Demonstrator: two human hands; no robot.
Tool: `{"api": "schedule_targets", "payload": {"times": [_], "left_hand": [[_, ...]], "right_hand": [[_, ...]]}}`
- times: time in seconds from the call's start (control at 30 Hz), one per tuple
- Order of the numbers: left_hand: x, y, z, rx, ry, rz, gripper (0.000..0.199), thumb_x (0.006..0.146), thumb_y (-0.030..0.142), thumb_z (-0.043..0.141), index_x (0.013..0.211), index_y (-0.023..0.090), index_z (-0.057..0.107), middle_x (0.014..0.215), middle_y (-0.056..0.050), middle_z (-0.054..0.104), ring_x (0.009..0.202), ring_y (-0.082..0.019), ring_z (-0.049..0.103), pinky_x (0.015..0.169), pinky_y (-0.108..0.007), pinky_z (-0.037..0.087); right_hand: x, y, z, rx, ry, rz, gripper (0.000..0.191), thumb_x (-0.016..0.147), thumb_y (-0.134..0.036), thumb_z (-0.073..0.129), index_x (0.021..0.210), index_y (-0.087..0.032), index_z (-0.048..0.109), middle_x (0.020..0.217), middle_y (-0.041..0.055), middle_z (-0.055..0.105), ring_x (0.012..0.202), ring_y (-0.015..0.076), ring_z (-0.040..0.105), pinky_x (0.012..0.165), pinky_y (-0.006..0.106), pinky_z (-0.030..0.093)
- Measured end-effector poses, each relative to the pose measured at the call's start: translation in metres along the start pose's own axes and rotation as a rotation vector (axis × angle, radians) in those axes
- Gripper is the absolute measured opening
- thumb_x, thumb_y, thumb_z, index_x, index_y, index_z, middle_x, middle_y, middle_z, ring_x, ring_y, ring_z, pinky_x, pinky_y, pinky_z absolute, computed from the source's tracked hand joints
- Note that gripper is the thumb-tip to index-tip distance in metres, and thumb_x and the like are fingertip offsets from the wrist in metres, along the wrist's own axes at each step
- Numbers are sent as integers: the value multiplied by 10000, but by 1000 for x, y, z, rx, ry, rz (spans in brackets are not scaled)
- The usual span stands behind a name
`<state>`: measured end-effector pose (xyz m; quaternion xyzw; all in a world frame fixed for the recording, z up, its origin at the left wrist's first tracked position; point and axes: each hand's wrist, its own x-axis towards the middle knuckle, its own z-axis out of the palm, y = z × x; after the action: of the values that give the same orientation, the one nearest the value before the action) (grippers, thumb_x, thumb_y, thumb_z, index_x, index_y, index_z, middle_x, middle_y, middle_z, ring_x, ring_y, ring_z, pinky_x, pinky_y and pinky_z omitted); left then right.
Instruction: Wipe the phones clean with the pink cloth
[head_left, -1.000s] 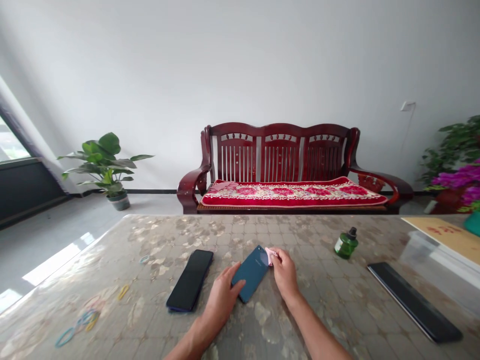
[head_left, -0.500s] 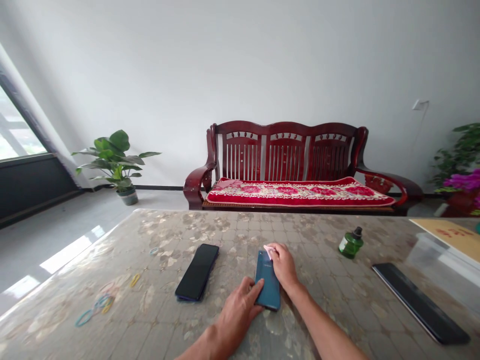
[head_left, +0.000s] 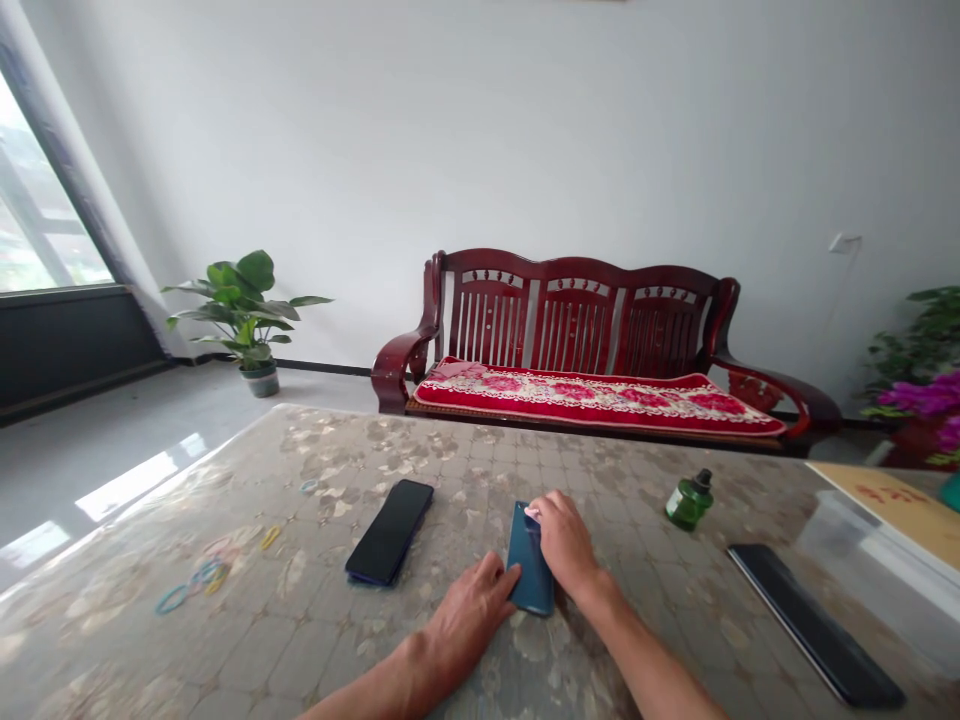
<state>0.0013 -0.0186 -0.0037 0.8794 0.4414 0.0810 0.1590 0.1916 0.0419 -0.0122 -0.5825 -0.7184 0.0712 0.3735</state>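
Observation:
A blue phone (head_left: 532, 580) lies back side up on the patterned tablecloth. My left hand (head_left: 474, 612) rests at its lower left side, thumb on the phone's edge and fingers bent on the cloth side. Over the upper right part of the phone is my right hand (head_left: 564, 538), its fingers closed on a small pale pink cloth (head_left: 532, 514), mostly hidden by the fingers. To the left, a black phone (head_left: 391, 530) lies screen up on top of another dark item.
A green bottle (head_left: 689, 500) and a large dark phone (head_left: 814, 625) are on the right, near a clear box and a tan board (head_left: 892, 500). Coloured rubber bands (head_left: 195, 582) lie on the left. Beyond the table (head_left: 262, 640) stands a wooden bench (head_left: 577, 310).
The view has tilted slightly. My right hand has shifted a little over the phone, and less of the pink cloth shows. My left hand stays at the phone's lower left.

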Motion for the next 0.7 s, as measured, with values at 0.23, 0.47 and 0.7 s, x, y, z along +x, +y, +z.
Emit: {"api": "schedule_targets", "payload": {"times": [0.23, 0.47, 0.7], "left_hand": [[0, 3, -6, -5, 8, 26, 264, 936, 173, 558, 1191, 237, 583, 1092, -46, 596, 948, -196, 617, 885, -274, 509], [5, -9, -5, -39, 91, 157, 239, 904, 196, 657, 1135, 242, 622, 1386, -70, 516, 1218, -252, 537, 1062, -367, 439], [3, -14, 1, -98, 129, 197, 288, 923, 218, 650, 1206, 239, 606, 1366, -61, 577, 1257, -245, 536, 1097, -370, 407]], "right_hand": [[-18, -4, -5, -249, -39, -132, 242, 886, -93, 488, 929, -248, 669, 939, 56, 640, 922, 227, 575, 821, 322, 449], [-3, 1, 5, -276, -26, -161, 272, 898, -94, 467, 893, -269, 674, 892, 41, 639, 890, 213, 582, 805, 300, 450], [9, -1, 5, -341, -62, -184, 290, 898, -78, 460, 905, -259, 686, 889, 49, 641, 891, 221, 573, 803, 306, 446]]}}
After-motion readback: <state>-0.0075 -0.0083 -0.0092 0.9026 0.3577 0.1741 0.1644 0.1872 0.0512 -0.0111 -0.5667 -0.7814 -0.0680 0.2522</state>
